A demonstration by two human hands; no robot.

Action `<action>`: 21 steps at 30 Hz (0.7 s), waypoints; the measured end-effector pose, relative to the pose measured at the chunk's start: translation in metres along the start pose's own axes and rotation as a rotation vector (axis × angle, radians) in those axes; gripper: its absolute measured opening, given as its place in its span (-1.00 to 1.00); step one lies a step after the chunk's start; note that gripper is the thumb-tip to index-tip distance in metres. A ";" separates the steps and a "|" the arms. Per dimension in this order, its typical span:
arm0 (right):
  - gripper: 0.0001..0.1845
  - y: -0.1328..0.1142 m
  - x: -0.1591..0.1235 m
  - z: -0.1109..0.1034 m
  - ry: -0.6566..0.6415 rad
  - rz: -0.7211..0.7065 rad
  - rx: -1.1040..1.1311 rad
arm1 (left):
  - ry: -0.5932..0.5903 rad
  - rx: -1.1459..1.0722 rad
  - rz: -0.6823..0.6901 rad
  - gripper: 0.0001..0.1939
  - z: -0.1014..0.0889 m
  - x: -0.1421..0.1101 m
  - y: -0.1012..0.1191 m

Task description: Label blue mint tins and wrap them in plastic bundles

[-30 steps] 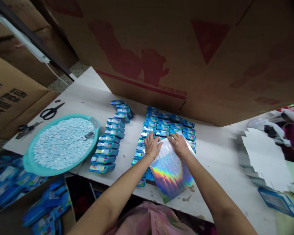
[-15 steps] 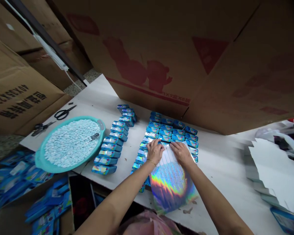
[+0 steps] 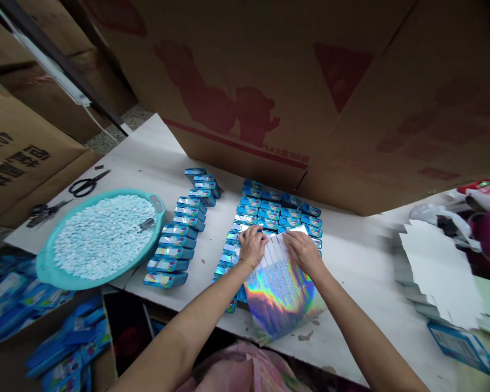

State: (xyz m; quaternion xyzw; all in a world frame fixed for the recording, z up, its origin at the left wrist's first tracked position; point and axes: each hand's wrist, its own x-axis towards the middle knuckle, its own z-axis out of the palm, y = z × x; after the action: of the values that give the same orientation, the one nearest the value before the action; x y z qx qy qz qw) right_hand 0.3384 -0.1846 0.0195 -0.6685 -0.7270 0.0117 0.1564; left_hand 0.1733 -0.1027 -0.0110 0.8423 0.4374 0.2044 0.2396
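A shiny rainbow sticker sheet [image 3: 283,296] slants over the near part of a block of small blue boxes [image 3: 268,213]. My left hand [image 3: 252,246] has its fingers curled at the sheet's upper left edge. At the upper right corner, my right hand [image 3: 303,251] grips the sheet, its fingers bent over the white strips. Both hands lie just above the boxes, and the sheet hides several of them. What the fingertips pinch exactly is hard to see. Left of the block stands a staggered row of more blue boxes [image 3: 173,240].
A turquoise basin [image 3: 46,267] of pale tablets with a small scoop sits at left, with black scissors [image 3: 84,187] behind it. A large cardboard carton [image 3: 228,103] walls off the back. White torn sheets [image 3: 436,272] lie at right; a carton of blue packs [image 3: 71,348] is lower left.
The view has shifted a little to the right. My right hand has lifted the sheet's upper corner slightly, and the sheet tilts more; my left hand stays by its left edge.
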 end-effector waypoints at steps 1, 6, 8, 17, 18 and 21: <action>-0.67 0.000 0.006 0.002 -0.022 -0.001 -0.013 | 0.004 -0.006 0.007 -0.88 0.000 0.000 0.000; -0.64 0.011 0.014 0.028 -0.093 -0.090 -0.050 | -0.003 -0.013 -0.002 -0.87 0.001 -0.001 0.000; -0.59 0.016 0.004 0.038 -0.060 -0.102 -0.030 | -0.019 -0.009 -0.008 -0.87 0.001 0.000 0.000; -0.63 0.028 -0.018 0.041 -0.008 -0.085 0.046 | -0.032 -0.009 0.017 -0.86 0.003 0.002 0.000; -0.63 0.026 -0.016 0.038 0.001 -0.062 0.036 | -0.027 -0.012 0.021 -0.87 0.004 0.002 0.000; -0.64 0.018 -0.009 0.033 0.037 0.056 -0.037 | -0.007 -0.028 0.040 -0.87 0.006 0.002 -0.003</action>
State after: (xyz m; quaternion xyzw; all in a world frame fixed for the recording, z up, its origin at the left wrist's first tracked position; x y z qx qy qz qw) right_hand 0.3483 -0.1847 -0.0175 -0.6915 -0.7051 -0.0098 0.1569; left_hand 0.1762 -0.1011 -0.0174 0.8482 0.4166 0.2125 0.2486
